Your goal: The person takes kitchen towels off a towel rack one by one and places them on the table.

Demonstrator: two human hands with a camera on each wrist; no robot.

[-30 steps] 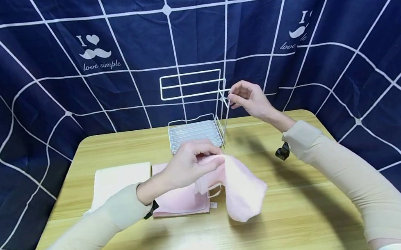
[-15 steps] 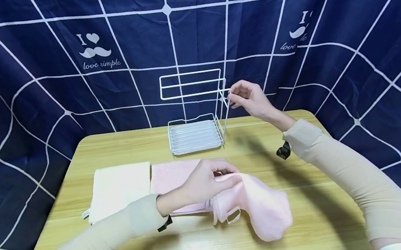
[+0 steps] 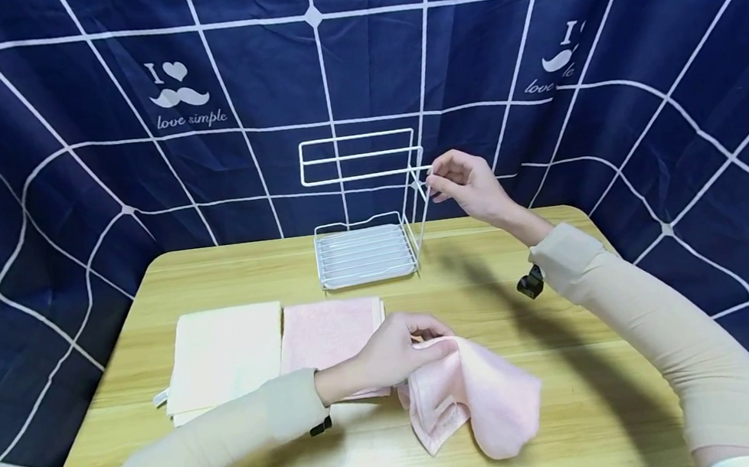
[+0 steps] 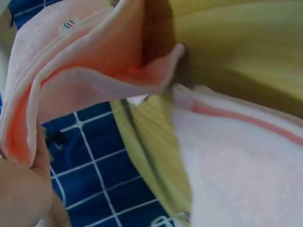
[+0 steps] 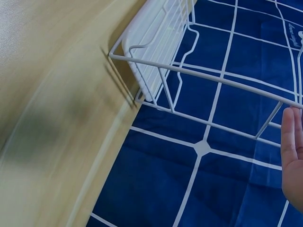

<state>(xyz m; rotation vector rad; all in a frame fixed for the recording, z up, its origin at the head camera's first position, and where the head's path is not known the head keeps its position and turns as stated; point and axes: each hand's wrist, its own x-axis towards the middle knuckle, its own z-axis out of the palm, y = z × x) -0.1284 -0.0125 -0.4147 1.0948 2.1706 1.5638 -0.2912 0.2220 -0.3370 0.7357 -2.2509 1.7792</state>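
My left hand (image 3: 398,350) pinches a pink towel (image 3: 505,403) by its upper edge, over the near middle of the table. The towel hangs in loose folds, and a small label shows on it in the left wrist view. Just left of it lies a folded pink towel (image 3: 330,331), partly behind my left hand and forearm. At the back, my right hand (image 3: 469,186) holds the upper right corner of a white wire rack (image 3: 368,177) between thumb and fingers. In the right wrist view its fingers (image 5: 289,137) are right at the top end of the wire frame.
A folded cream towel (image 3: 228,350) lies on the left, beside the folded pink one. A white tray (image 3: 366,257) sits in the rack's base. The wooden table (image 3: 213,279) backs onto a dark blue curtain (image 3: 259,69) with white lines.
My left hand has moved the pink towel right and toward the near edge, off the folded pink towel. My right hand has stayed at the rack.
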